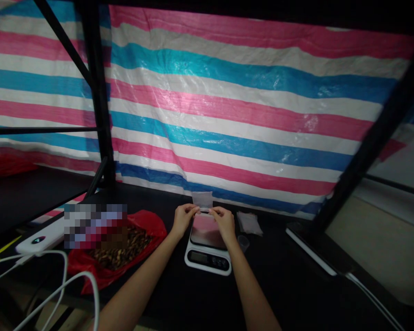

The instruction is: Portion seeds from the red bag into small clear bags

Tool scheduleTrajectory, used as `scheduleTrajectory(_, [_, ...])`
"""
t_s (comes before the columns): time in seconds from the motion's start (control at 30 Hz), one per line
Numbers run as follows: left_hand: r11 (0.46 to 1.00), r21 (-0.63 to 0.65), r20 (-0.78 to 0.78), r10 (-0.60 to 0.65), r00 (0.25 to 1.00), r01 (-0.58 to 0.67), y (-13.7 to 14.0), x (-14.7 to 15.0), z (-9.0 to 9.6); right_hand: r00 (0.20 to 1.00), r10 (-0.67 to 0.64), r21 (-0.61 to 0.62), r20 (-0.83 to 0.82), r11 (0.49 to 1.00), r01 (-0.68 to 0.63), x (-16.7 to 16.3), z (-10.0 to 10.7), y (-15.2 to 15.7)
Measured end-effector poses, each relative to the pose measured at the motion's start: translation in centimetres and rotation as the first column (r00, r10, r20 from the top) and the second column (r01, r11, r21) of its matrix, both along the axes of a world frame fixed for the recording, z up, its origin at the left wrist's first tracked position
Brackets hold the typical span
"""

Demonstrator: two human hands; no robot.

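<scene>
A small whitish translucent bag [202, 200] is stretched between my two hands above the far end of a white kitchen scale [209, 266]. My left hand [184, 218] pinches its near left corner, and my right hand [224, 222] pinches the near right corner. The scale's shiny square plate [205, 230] lies below my hands and reflects pink. Right of my right hand lies a stack of similar pale bags [249, 223]. Beside the scale stands a small clear cup [243, 242], partly behind my right forearm.
An open red plastic bag [152, 223] of small brown pieces [124, 248] sits left of my left forearm. A white power bank [43, 236] with white cables [64, 276] lies at the left. Black frame posts and a striped sheet [227, 110] bound the black table. A flat white-edged device [312, 250] rests at right.
</scene>
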State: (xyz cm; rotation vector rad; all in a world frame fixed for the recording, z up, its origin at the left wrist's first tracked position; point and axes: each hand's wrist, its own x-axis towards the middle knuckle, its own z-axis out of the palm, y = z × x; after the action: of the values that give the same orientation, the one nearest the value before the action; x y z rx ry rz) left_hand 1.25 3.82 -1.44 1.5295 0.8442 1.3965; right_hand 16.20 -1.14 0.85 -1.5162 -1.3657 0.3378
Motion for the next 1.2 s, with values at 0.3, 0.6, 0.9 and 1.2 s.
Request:
scheduleTrajectory(0.3, [0.999, -0.007, -0.008, 0.053, 0.999, -0.053, 0.4, -0.4, 0.3, 0.999, 0.006, 0.022, -0.054, 1.000, -0.005, -0.2, -0.3, 0.5])
scheduleTrajectory(0.6, [0.998, 0.013, -0.023, 0.061, 0.998, -0.060, 0.4, -0.4, 0.1, 0.996, 0.036, 0.068, -0.088, 0.997, -0.030, 0.1, -0.9, 0.9])
scheduleTrajectory(0.9, [0.997, 0.037, -0.069, 0.075, 0.995, -0.072, 0.5, -0.5, -0.1, 0.995, 0.036, 0.077, -0.090, 0.997, -0.029, 0.0, -1.3, 1.0])
scheduleTrajectory(1.2, [0.999, -0.038, 0.030, -0.028, 0.999, 0.030, -0.2, -0.1, 0.7, 0.991, 0.097, 0.090, -0.093, 0.992, -0.089, -0.4, -0.8, 0.7])
